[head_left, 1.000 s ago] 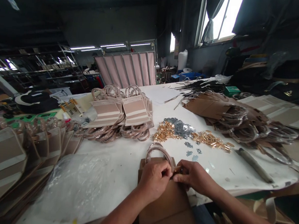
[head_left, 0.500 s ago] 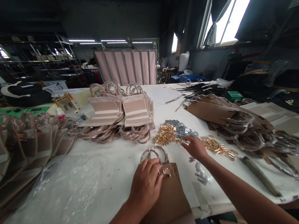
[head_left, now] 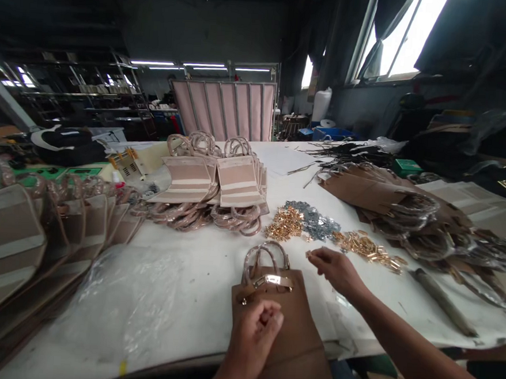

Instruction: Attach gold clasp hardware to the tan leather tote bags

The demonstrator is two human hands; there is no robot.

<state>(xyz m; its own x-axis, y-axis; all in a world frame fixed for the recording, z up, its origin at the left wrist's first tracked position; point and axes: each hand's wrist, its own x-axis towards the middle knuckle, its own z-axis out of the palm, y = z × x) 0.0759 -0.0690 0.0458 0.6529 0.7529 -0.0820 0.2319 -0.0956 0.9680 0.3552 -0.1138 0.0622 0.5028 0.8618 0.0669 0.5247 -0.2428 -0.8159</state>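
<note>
A brown handbag panel lies before me, with plastic-wrapped handles and a strap with a shiny metal plate at its top. Over its lower left part, my left hand has curled fingers with the thumb against them; anything inside is hidden. My right hand is to the right of the handles, above the table. Its thumb and finger pinch a small gold metal piece. Just beyond it are a heap of gold pieces, grey metal plates and another gold heap.
Striped bag panels with handles are piled behind the gold heap. More bags stand at left near clear plastic sheeting. Brown bags are stacked at right, with a dark, rod-like object in front of them.
My right hand has drawn back from the metal heaps with a small gold piece. My left hand has moved off the handles and strap, down toward me, with its fingers curled.
</note>
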